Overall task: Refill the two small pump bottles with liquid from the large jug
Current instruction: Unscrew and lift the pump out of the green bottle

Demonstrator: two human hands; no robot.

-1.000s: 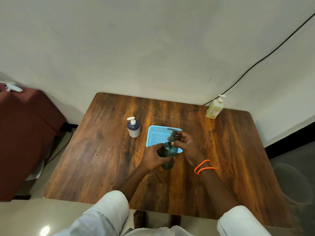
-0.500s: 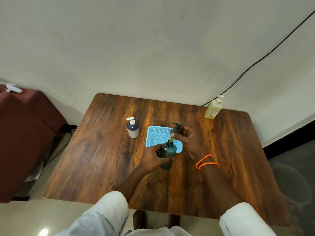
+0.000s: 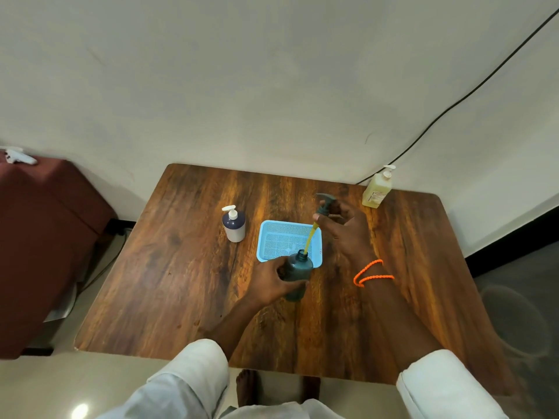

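Head view looks down on a wooden table [image 3: 181, 282] with a blue basket [image 3: 273, 237] at its middle. Left hand [image 3: 269, 282] grips the dark green bottle [image 3: 298, 275] just before the basket; right hand [image 3: 344, 229] pinches the pump top [image 3: 325, 204], its yellow tube [image 3: 311, 238] reaching into the bottle's neck

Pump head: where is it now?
Head view: the right hand holds the pump head above the blue tray, its tube still dipping into the green bottle.
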